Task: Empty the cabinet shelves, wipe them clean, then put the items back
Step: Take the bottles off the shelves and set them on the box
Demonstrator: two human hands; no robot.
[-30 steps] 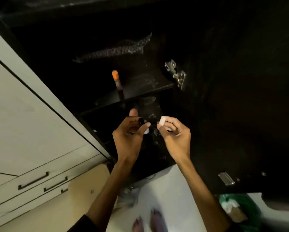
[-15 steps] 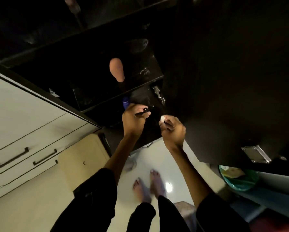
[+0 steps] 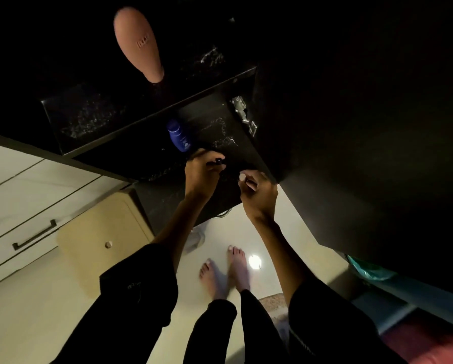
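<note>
A dark open cabinet fills the upper view. On its upper shelf (image 3: 94, 114) stands a pinkish-orange bottle (image 3: 138, 43). A blue bottle (image 3: 179, 136) stands on the lower shelf (image 3: 220, 132). Just in front of the blue bottle, my left hand (image 3: 200, 173) grips a small black item (image 3: 219, 161) at the lower shelf's front. My right hand (image 3: 258, 194) pinches a small white-capped item (image 3: 243, 176) beside the cabinet's right wall. What the two small items are is too dark to tell.
A metal hinge (image 3: 242, 112) sits on the cabinet's right wall, with the dark open door (image 3: 364, 153) to its right. White drawers with dark handles (image 3: 33, 236) are at left, a beige stool (image 3: 102, 237) below them. A green bag (image 3: 370, 269) lies at right. My bare feet (image 3: 225, 271) stand on the pale floor.
The view has tilted down and closer to the shelves. Both hands, still holding their small items, have lowered to the lower shelf, where the blue bottle has come into view.
</note>
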